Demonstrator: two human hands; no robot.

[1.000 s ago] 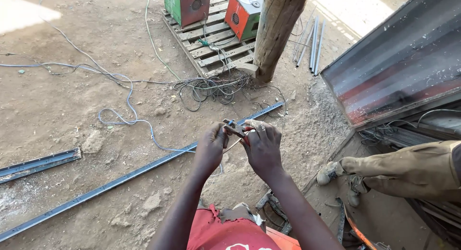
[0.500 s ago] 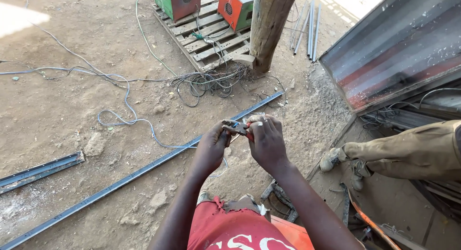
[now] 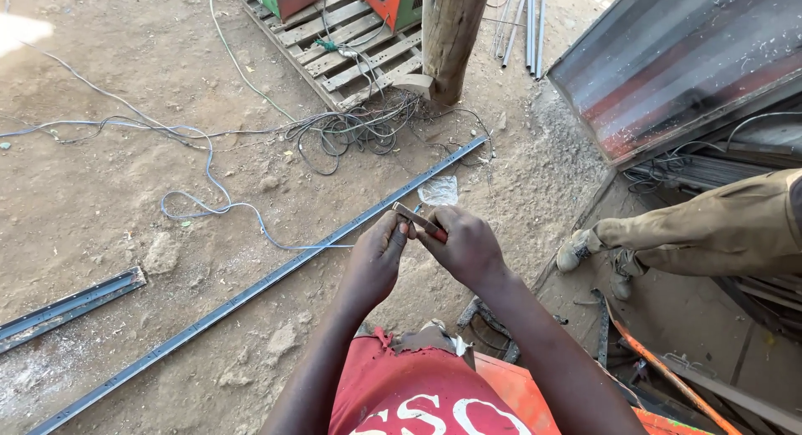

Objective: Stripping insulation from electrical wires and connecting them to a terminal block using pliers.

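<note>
Pinching a small tool point(image 3: 420, 221) between both hands, held above the dirt at mid-scene; it reads as a short, slim piece, pale metal at its far-left end, dark reddish toward the right where fingers cover it; its exact kind cannot be told, too small and half hidden. Left hand point(image 3: 378, 264): fingers curled in, thumb and fingertips closed on the tool's left part. Right hand point(image 3: 464, 248): fingers folded over the tool's right end, knuckles up, gripping it; the two hands touch at the fingertips.

Below the hands, a long grey metal rail point(image 3: 251, 295) lies on the ground, running from near left to far right. A short length of similar rail point(image 3: 67, 308) lies apart at the left edge. Far side: a tangle of thin wires point(image 3: 351, 130) beside a wooden post point(image 3: 451, 34), with a wooden pallet point(image 3: 334, 42) left of the post; a pale cable point(image 3: 209, 197) loops across the dirt. Right: a slanted corrugated metal sheet point(image 3: 668, 59); another person's leg in tan trousers point(image 3: 727, 226) with a worn shoe point(image 3: 575, 251). Nearest: the person's red garment point(image 3: 418, 393).
</note>
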